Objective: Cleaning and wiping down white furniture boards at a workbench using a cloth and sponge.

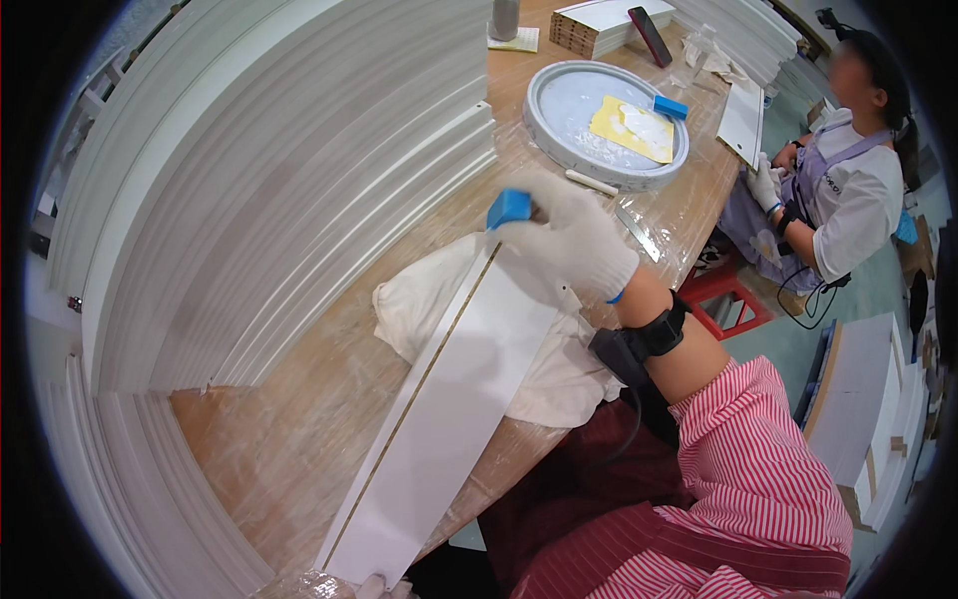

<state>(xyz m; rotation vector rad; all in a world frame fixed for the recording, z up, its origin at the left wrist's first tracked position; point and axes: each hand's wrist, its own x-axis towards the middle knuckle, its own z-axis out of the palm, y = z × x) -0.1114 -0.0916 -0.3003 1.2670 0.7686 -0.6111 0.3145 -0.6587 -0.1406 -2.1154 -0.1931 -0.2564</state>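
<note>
Blue block (509, 208) in the right hand (574, 232), at the far end of a white panel (449, 389)

Red-and-white stripes mark the person's sleeve (763, 439), nearest at the lower right, beside dark red cloth of an apron (599, 489). At the lower edge, the left hand (375, 587) shows only as fingertips against the near end of the panel; most of it is cut off, so I cannot tell how far its fingers are open or whether they grip. The panel runs slantwise away across the bench (289, 429), a narrow brown groove (414, 402) along its length, and its farther part lies over a crumpled white cloth (409, 299). A black strap (649, 344) with a box circles the right forearm. Beyond it, the white-gloved right hand, slightly blurred, has its fingers closed around the blue block; whether the block touches the panel, I cannot tell. Tall stacked white boards (299, 190) stand along the left.

Farther off, a flat metal blade (637, 236) and a white-handled tool (591, 183) lie near a round tub (554, 145), with a yellow sheet (606, 124) and a second blue block (671, 107) on top. To the right, a co-worker (860, 185) in white gloves sits near a red stool (723, 298). Behind the tub are a phone (651, 37) and more stacked panels (604, 25).
</note>
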